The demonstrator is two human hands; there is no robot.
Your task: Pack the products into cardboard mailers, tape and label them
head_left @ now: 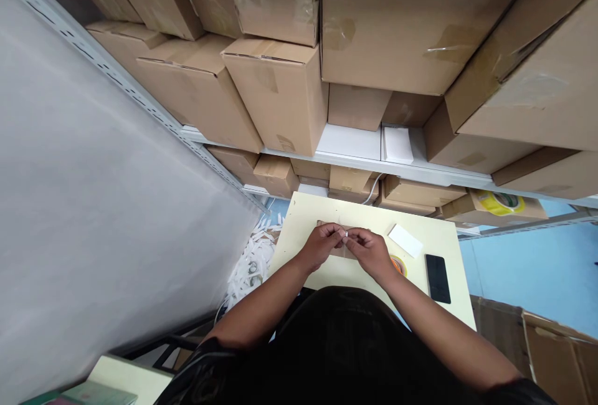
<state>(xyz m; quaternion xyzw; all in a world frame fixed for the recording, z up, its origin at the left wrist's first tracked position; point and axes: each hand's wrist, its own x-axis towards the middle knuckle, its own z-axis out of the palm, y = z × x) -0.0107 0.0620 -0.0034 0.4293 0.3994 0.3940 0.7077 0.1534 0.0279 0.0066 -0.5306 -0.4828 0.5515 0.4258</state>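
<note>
Over the pale yellow table (pixel 299 212), my left hand (pixel 323 244) and my right hand (pixel 369 250) meet fingertip to fingertip. Both pinch a tiny white piece (pixel 346 235), too small to name. Beneath them lies a flat brown cardboard piece (pixel 337 252), partly covered by the hands. A tape roll with an orange core (pixel 398 265) sits beside my right wrist, half hidden by the forearm.
A white card or small box (pixel 405 241) and a black phone (pixel 438 278) lie at the table's right. Shelves behind hold many cardboard boxes (pixel 275 93) and a yellow tape roll (pixel 501 203). White paper scraps (pixel 252 262) pile on the floor at left, by the wall.
</note>
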